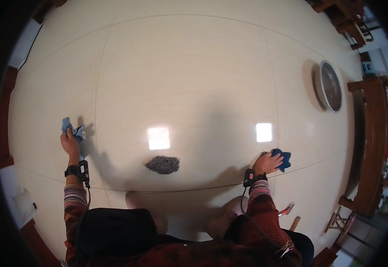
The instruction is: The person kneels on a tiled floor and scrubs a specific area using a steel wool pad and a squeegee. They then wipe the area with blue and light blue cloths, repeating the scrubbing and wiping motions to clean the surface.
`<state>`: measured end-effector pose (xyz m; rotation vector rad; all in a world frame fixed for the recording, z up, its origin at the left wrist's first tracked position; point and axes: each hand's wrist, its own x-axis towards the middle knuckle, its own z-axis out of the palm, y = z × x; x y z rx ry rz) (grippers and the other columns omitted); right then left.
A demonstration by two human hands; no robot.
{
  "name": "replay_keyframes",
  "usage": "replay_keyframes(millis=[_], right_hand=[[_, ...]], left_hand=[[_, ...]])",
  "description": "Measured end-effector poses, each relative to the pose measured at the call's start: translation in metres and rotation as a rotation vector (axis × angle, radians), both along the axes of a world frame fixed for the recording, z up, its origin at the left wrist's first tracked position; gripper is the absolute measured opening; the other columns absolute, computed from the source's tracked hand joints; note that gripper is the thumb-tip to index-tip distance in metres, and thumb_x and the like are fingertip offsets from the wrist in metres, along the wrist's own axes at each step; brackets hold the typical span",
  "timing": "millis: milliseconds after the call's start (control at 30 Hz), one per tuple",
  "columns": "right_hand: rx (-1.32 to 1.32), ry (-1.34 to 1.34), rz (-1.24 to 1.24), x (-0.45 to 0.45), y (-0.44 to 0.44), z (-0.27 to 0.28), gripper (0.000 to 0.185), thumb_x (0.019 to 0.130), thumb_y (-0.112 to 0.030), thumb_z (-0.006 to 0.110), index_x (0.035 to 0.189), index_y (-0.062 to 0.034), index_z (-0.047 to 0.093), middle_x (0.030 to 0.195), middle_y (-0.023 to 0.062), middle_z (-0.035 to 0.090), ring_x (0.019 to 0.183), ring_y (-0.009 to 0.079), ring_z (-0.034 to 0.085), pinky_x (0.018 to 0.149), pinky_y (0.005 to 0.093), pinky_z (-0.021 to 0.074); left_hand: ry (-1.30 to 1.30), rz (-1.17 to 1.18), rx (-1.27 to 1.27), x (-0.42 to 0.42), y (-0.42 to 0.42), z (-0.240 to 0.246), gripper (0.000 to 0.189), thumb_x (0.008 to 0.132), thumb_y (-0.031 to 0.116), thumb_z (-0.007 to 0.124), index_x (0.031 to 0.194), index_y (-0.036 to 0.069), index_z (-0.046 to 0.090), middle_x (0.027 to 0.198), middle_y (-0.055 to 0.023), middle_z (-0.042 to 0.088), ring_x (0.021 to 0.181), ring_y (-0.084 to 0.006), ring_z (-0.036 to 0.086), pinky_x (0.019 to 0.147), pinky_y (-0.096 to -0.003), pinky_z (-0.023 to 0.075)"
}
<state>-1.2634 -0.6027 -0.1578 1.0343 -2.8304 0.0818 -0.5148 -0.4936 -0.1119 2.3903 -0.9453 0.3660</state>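
Note:
My left hand [69,143] grips a crumpled light-blue cloth [77,130] at the left, held above the tiled floor, with its shadow to the right. At the right, my right hand [268,163] lies with its fingers spread over a dark-blue cloth [286,161]; the palm side is hidden, and the cloth looks flat on the floor. Between the hands, nearer to my knees, a grey shaggy mop pad or cloth [163,165] rests on the floor. Each wrist carries a black strap with a small cabled device.
A round metal basin [331,86] stands on the floor at the upper right. Beyond it is long wooden furniture [369,147]. A red-handled tool [286,211] and a wooden stick-like piece [295,223] lie beside my right leg. A small wooden folding stool [337,222] stands at the lower right.

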Motion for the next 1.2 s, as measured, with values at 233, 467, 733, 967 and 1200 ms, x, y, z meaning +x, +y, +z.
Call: replay_keyframes(millis=[233,467,733,967,1200], right_hand=[[-0.076,-0.019,0.744,0.101,-0.064,-0.003,0.054,0.086,-0.027,0.045,0.133,-0.0018,0.038,0.143,0.0160,0.030,0.133,0.0337,0.024,0.106,0.0513,0.0189],[0.017,-0.179,1.372,0.281,-0.055,-0.013,0.060,0.078,-0.024,0.056,0.133,-0.0039,0.039,0.143,0.0158,0.030,0.134,0.0336,0.023,0.107,0.0535,0.0157],[0.073,-0.386,1.921,0.464,0.026,-0.038,0.061,0.076,-0.030,0.056,0.130,-0.0067,0.043,0.142,0.0129,0.032,0.132,0.0326,0.026,0.104,0.0558,0.0171],[-0.024,-0.696,2.146,0.505,0.149,-0.046,0.044,0.078,-0.019,0.050,0.119,-0.0049,0.054,0.135,0.0148,0.040,0.127,0.0331,0.035,0.103,0.0558,0.0224],[0.084,-1.261,1.757,0.500,0.184,-0.014,0.052,0.078,-0.017,0.054,0.128,-0.0043,0.043,0.137,0.0192,0.034,0.126,0.0315,0.035,0.105,0.0432,0.0260]], left_hand=[[0.215,0.058,-0.286,0.001,0.013,0.005,0.039,0.090,0.033,0.050,0.101,-0.003,0.059,0.092,-0.0201,0.064,0.085,-0.0327,0.060,0.075,-0.0390,0.0456],[0.372,0.164,-0.453,0.007,0.035,-0.013,0.031,0.088,0.029,0.054,0.096,0.000,0.058,0.087,-0.0113,0.063,0.081,-0.0194,0.057,0.074,-0.0318,0.0450],[0.559,0.159,-0.672,0.003,0.038,0.000,0.039,0.088,0.028,0.056,0.112,-0.001,0.051,0.104,-0.0106,0.058,0.094,-0.0189,0.054,0.084,-0.0291,0.0417],[0.688,-0.093,-0.484,-0.028,0.007,0.042,0.036,0.089,0.030,0.055,0.106,-0.002,0.059,0.092,-0.0071,0.061,0.084,-0.0126,0.054,0.078,-0.0258,0.0436],[0.488,-1.228,0.523,-0.174,-0.061,0.059,0.023,0.077,0.024,0.060,0.090,0.005,0.064,0.076,-0.0135,0.063,0.072,-0.0294,0.062,0.064,-0.0386,0.0483]])
